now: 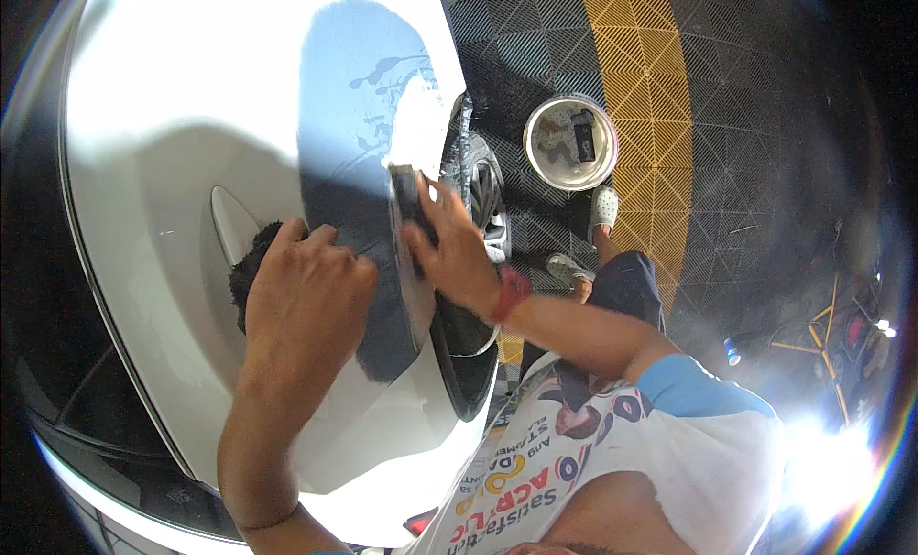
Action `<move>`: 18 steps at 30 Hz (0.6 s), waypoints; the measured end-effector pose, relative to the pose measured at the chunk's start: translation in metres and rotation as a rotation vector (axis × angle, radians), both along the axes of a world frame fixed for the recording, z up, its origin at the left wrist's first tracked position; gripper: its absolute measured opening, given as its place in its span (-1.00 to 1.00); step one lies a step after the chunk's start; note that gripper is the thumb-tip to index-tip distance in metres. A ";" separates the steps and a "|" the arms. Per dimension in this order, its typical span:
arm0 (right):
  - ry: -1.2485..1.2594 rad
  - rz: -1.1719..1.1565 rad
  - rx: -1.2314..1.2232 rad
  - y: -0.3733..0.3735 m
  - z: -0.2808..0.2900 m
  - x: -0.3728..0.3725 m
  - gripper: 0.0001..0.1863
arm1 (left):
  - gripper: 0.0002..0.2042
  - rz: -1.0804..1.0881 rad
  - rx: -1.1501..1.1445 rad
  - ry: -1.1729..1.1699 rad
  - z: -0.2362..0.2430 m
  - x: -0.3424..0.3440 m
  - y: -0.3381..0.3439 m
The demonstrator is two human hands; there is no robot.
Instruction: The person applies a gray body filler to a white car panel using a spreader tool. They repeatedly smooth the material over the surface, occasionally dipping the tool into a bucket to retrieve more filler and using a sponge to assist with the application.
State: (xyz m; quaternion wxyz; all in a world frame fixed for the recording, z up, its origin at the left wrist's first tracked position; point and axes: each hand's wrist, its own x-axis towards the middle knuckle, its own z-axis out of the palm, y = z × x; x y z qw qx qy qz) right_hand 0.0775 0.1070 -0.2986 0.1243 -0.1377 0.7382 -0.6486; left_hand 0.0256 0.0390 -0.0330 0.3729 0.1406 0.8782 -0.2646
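A white car body panel [191, 364] with a wet, dull grey patch [359, 48] lies under both hands. My right hand [459, 249] is closed round a dark, narrow sanding block [407, 194], pressed against the panel's bent edge beside the patch. A red band circles that wrist. My left hand [311, 282] rests in a fist on the panel, left of the patch. It is closed on a fuzzy black cloth or pad [247, 273], whose bulk shows past the knuckles; the rest is hidden under the hand.
A white bucket [531, 163] with liquid and a dark item inside stands on the tiled floor to the right, near my feet in light clogs [604, 209]. A car wheel [488, 196] sits below the panel's edge. A yellow tile strip [650, 106] runs beyond the bucket.
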 end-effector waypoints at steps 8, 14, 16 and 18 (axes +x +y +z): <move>-0.395 0.237 -0.024 -0.017 -0.067 -0.131 -0.26 | -0.78 0.008 -0.058 0.020 -0.002 -0.008 0.008; -0.147 -0.004 -0.174 0.082 0.045 -0.036 -0.30 | -0.61 -0.160 0.266 0.390 0.003 0.023 -0.021; 0.009 -0.115 -0.233 0.117 0.065 -0.031 -0.32 | -0.54 -0.051 0.281 0.395 0.005 0.015 -0.010; 0.118 -0.175 -0.131 0.151 0.083 -0.033 -0.29 | -0.51 0.227 0.390 0.393 0.008 0.011 0.020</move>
